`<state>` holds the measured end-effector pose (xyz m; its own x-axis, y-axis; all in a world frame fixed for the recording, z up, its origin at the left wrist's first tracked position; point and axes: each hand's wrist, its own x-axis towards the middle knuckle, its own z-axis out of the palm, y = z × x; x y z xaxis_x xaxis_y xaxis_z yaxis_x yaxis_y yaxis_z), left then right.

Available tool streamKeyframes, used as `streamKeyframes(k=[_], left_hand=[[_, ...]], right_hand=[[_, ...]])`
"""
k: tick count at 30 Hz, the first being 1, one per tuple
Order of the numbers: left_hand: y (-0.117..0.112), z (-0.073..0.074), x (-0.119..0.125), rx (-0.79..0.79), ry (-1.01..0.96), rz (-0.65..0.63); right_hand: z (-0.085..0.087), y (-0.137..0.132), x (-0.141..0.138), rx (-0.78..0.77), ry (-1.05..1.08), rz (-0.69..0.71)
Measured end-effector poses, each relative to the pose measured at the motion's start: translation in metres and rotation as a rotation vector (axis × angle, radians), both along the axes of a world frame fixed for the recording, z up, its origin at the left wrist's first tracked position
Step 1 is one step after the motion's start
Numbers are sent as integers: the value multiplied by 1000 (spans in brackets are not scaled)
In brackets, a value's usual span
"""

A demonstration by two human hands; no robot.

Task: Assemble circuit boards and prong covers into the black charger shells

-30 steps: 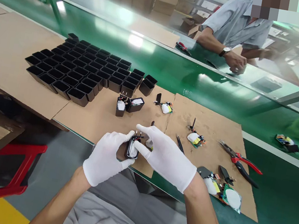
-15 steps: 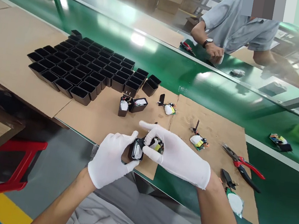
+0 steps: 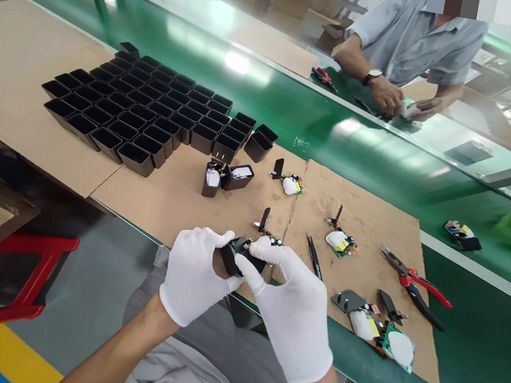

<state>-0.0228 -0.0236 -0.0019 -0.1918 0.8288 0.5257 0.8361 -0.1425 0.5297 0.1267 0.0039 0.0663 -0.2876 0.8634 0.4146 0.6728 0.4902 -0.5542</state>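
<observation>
Black case, held between your two gloved hands at the near edge of the cardboard. From left to right: open-topped black cases stand packed in rows. Your left hand is partly closed, thumb and forefinger spanning the left end of the held case and gripping it. Behind that hand stands a filled case, with a second filled case just beside it. Your right hand sets thumb and forefinger, slightly apart, on the held case's upper side; whether they pinch any part cannot be told. Farther right, black tweezers, a circuit assembly with white and yellow parts, and red-and-black pliers lie on the cardboard; another circuit board assembly rests on the green surface beyond.
</observation>
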Motion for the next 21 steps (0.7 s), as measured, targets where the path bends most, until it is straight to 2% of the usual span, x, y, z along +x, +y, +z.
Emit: streamKeyframes(k=[3,7,12,16,21], left_hand=[[1,-1,10,18,43,90],[2,-1,15,27,65,147],[0,-4,13,19,57,142],[-1,-5,13,15,37,140],[3,2,15,66,7,149]], right_hand=[[-9,-17,-13,80,6,-97],[-16,-24,-25,217,-85,-168],[-16,-24,-25,246,-224,-175],[-11,-25,-22,252,-351,-113],[-5,-20,-19,289,-364,-109]])
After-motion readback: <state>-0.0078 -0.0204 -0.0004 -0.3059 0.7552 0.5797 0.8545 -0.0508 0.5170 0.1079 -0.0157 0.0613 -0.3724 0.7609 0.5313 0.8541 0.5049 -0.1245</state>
